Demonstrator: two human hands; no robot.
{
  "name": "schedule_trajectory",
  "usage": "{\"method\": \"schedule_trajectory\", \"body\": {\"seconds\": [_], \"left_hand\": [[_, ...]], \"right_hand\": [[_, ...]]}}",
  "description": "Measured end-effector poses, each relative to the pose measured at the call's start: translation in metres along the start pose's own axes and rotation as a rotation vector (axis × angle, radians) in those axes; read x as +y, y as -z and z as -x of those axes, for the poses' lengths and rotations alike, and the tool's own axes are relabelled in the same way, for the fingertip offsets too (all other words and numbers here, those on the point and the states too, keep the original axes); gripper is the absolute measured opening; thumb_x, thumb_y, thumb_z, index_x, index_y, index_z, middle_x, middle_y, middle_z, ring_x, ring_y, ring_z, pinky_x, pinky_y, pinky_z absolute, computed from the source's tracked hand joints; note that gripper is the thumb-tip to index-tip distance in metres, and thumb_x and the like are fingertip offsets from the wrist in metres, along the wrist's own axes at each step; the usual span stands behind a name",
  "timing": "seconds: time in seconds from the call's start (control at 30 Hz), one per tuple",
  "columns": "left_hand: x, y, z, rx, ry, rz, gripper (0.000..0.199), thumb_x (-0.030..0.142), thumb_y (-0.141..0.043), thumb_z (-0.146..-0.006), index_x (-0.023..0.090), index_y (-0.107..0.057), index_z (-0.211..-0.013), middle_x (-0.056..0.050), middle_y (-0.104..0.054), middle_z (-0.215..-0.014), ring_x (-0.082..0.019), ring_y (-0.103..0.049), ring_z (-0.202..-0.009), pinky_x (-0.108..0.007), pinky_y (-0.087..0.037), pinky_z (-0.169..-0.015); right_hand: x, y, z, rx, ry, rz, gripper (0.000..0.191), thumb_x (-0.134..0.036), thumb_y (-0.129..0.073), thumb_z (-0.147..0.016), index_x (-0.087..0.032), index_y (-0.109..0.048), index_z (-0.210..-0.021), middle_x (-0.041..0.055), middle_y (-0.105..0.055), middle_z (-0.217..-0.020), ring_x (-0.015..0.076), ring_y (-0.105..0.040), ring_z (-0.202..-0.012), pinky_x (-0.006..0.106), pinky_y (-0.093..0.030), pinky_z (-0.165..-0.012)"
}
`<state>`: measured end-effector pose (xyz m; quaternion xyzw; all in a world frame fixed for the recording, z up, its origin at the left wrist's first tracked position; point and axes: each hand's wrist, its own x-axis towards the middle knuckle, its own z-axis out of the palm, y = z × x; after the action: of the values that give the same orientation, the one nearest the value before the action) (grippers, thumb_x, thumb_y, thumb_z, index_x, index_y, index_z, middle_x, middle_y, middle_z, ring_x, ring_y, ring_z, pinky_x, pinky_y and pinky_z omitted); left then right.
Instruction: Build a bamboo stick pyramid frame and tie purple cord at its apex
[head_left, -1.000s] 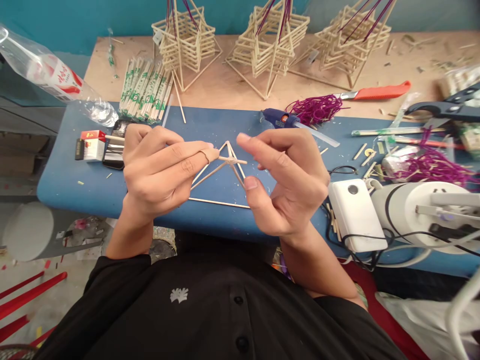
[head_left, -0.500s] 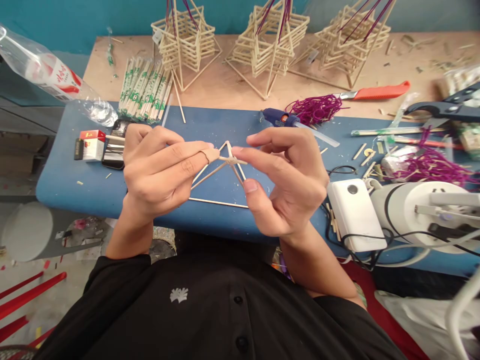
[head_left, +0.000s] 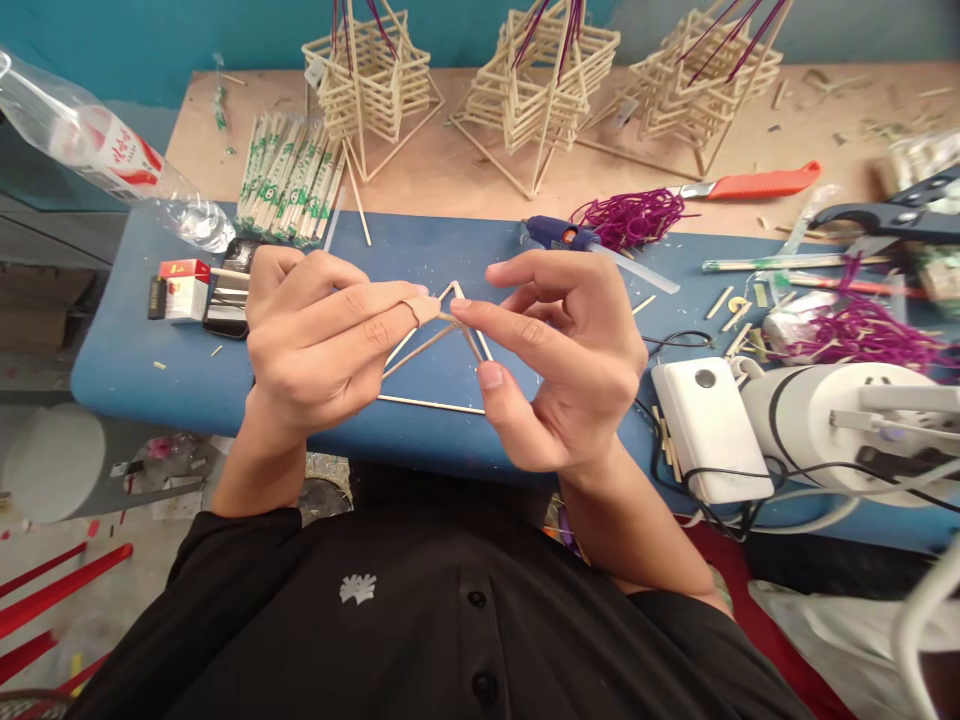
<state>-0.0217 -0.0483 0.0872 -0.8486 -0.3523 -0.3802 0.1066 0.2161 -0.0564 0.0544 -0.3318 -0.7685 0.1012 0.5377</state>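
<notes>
My left hand [head_left: 322,335] is closed in a pinch on a thin wooden stick frame [head_left: 421,348], over the middle of the blue mat. A tan band wraps one of its fingertips. My right hand [head_left: 566,355] has its fingers apart, and its index fingertip touches the joint where the sticks meet. The right thumb stays off, just below and beside a slanting stick. Beneath the hands, a light stick [head_left: 431,404] runs across the mat. The left thumb and part of the frame are hidden behind the fingers.
Three stacked stick structures [head_left: 375,90] with purple cords stand at the back. Nearby are wrapped chopsticks [head_left: 289,180], a blue glue gun [head_left: 559,233], purple cord [head_left: 630,218] and an orange-handled knife [head_left: 765,184]. A white power bank [head_left: 709,430] with cables lies right, a plastic bottle [head_left: 112,150] left.
My right hand has shifted slightly left, its index fingertip now over the end of the joint that showed before. My left hand and the frame have hardly moved.
</notes>
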Motion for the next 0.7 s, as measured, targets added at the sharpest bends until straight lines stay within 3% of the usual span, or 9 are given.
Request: {"method": "schedule_trajectory", "body": {"seconds": [0.2,0.37,0.57,0.7], "left_hand": [[-0.003,-0.001,0.004,-0.011,-0.008,-0.022,0.032,0.028,-0.059,-0.11,0.041,-0.078,-0.133,0.006,-0.087,-0.114,-0.021,-0.073,-0.089,-0.053,-0.049,-0.085],[-0.002,0.0,0.002,-0.011,-0.005,-0.028,0.034,0.026,-0.059,-0.11,0.044,-0.078,-0.132,0.007,-0.087,-0.111,-0.021,-0.074,-0.088,-0.053,-0.049,-0.083],[0.0,-0.001,-0.002,0.041,-0.049,-0.056,0.031,0.018,-0.061,-0.106,0.036,-0.079,-0.125,0.007,-0.088,-0.11,-0.02,-0.074,-0.083,-0.052,-0.045,-0.074],[0.0,-0.001,0.002,-0.002,0.031,-0.025,0.032,0.026,-0.058,-0.11,0.043,-0.079,-0.127,0.006,-0.087,-0.111,-0.021,-0.074,-0.085,-0.054,-0.047,-0.081]], "right_hand": [[-0.009,-0.001,-0.009,0.113,0.025,0.083,0.043,-0.022,-0.068,-0.096,-0.03,-0.073,-0.137,0.0112,-0.07,-0.12,0.0267,-0.068,-0.099,0.043,-0.063,-0.067],[-0.01,-0.004,-0.014,0.164,0.033,0.086,0.031,-0.025,-0.072,-0.093,-0.027,-0.076,-0.124,0.0111,-0.073,-0.116,0.0259,-0.07,-0.095,0.04,-0.059,-0.061],[-0.013,-0.007,-0.02,0.131,-0.057,0.065,0.028,-0.022,-0.074,-0.098,-0.027,-0.074,-0.125,0.0121,-0.074,-0.115,0.0268,-0.072,-0.102,0.046,-0.067,-0.077],[-0.013,-0.007,-0.02,0.102,-0.2,-0.103,0.02,-0.032,-0.073,-0.1,-0.029,-0.077,-0.119,0.0095,-0.074,-0.117,0.0237,-0.072,-0.097,0.045,-0.067,-0.079]]}}
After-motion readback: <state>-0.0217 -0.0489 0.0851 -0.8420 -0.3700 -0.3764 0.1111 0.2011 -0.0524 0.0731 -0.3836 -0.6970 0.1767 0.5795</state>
